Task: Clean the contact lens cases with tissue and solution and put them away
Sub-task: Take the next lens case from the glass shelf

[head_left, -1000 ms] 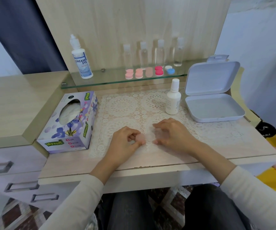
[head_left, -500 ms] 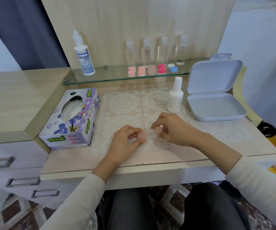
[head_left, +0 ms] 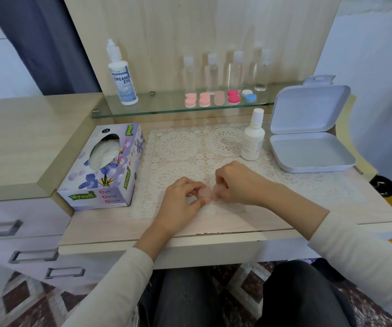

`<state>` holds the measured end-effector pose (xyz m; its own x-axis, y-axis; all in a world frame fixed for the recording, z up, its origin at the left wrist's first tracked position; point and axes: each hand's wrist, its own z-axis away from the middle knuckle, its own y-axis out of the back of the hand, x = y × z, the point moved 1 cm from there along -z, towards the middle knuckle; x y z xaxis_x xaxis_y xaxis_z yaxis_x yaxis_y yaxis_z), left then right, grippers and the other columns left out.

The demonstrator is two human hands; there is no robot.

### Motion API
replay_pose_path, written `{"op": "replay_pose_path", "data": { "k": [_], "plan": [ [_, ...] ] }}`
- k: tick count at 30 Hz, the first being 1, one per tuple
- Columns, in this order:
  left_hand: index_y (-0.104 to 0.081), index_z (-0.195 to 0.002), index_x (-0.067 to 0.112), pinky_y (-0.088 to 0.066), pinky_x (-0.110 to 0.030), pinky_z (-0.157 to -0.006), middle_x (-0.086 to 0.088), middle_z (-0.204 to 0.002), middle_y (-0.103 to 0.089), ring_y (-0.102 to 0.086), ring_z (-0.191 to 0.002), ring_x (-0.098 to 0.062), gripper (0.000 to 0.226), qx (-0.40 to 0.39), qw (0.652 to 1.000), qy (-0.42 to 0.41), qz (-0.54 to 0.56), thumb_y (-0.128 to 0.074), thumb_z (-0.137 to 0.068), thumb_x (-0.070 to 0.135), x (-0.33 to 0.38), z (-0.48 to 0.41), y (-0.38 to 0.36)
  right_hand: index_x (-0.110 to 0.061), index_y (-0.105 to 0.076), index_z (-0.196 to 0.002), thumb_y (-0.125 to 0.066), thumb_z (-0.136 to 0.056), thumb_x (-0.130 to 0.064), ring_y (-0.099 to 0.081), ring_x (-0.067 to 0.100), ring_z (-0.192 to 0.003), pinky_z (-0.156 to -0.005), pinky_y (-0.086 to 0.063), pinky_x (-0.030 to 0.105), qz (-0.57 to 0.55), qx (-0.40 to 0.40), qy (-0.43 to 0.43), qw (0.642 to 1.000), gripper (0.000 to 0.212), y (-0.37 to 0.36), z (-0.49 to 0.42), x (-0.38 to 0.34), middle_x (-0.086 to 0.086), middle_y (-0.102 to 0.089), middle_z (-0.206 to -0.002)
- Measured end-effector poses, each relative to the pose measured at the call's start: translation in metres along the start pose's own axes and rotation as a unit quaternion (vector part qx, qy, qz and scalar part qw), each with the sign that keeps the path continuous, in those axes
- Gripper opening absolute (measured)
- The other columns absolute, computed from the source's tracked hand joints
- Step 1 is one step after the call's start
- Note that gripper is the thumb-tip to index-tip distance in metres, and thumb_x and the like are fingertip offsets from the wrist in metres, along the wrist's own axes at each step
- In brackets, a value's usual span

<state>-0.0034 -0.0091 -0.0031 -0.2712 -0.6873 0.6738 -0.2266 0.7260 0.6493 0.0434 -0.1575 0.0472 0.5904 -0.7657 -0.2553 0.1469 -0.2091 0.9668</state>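
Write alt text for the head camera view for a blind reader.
The left hand and right hand pinch a pale pink lens case over a lace mat. A tissue box sits to their left, a white bottle and open grey box to their right.

Lace mat (head_left: pixel 183 149), matt wood desk (head_left: pixel 25 128), glass shelf (head_left: pixel 166 106)

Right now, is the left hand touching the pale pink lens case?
Touching. The head view shows the left hand pinching the pale pink lens case at its left cap.
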Motion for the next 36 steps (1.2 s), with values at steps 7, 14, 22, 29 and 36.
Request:
{"op": "replay_pose_path", "data": {
  "k": [7, 14, 22, 29, 36],
  "plan": [
    [-0.070, -0.098, 0.013, -0.036, -0.003, -0.074, 0.009, -0.084, -0.054, -0.052, -0.078, -0.001, 0.026, -0.004, 1.000, 0.002, -0.001, -0.076, -0.073, 0.017, 0.0005, 0.0000, 0.0005, -0.002, -0.068, -0.097, -0.055, -0.084, -0.012, -0.046, 0.014, -0.066, -0.057, -0.037, 0.014, -0.015, -0.013, 0.032, 0.999, 0.021, 0.0019, 0.0020, -0.0006, 0.013, -0.067, -0.092],
    [-0.070, -0.100, 0.013, -0.039, -0.006, -0.077, 0.003, -0.088, -0.057, -0.054, -0.080, -0.008, 0.028, -0.003, 1.000, 0.008, 0.003, -0.076, -0.073, 0.019, 0.0010, 0.0009, 0.0002, -0.009, -0.066, -0.106, -0.058, -0.082, -0.014, -0.056, 0.020, -0.090, -0.069, -0.042, 0.027, -0.013, -0.015, 0.010, 1.000, 0.025, 0.0038, 0.0017, -0.0044, 0.005, -0.064, -0.101],
    [-0.070, -0.100, 0.011, -0.036, -0.002, -0.075, 0.002, -0.088, -0.057, -0.054, -0.080, -0.010, 0.029, -0.004, 1.000, 0.014, 0.007, -0.076, -0.072, 0.017, 0.0017, 0.0019, 0.0009, -0.001, -0.066, -0.092, -0.059, -0.079, -0.019, -0.059, 0.028, -0.087, -0.071, -0.049, 0.037, 0.017, 0.008, -0.022, 1.000, 0.024, 0.0014, 0.0011, -0.0037, 0.012, -0.065, -0.092],
    [-0.070, -0.099, 0.012, -0.036, -0.002, -0.076, 0.004, -0.088, -0.056, -0.053, -0.080, -0.005, 0.028, -0.005, 1.000, 0.011, 0.010, -0.076, -0.073, 0.018, 0.0017, 0.0013, 0.0007, -0.002, -0.068, -0.096, -0.052, -0.085, -0.010, -0.052, 0.020, -0.077, -0.063, -0.044, 0.022, -0.026, -0.008, 0.010, 1.000, 0.021, 0.0020, 0.0045, -0.0029, 0.013, -0.066, -0.094],
    [-0.070, -0.100, 0.012, -0.037, -0.005, -0.075, 0.003, -0.089, -0.057, -0.055, -0.082, -0.012, 0.028, -0.008, 1.000, 0.014, 0.002, -0.076, -0.073, 0.017, 0.0007, 0.0007, 0.0004, 0.007, -0.063, -0.084, -0.060, -0.078, -0.021, -0.060, 0.035, -0.079, -0.062, -0.047, 0.038, 0.001, -0.006, -0.021, 1.000, 0.029, 0.0006, 0.0011, -0.0012, 0.020, -0.066, -0.082]
  ]
}}
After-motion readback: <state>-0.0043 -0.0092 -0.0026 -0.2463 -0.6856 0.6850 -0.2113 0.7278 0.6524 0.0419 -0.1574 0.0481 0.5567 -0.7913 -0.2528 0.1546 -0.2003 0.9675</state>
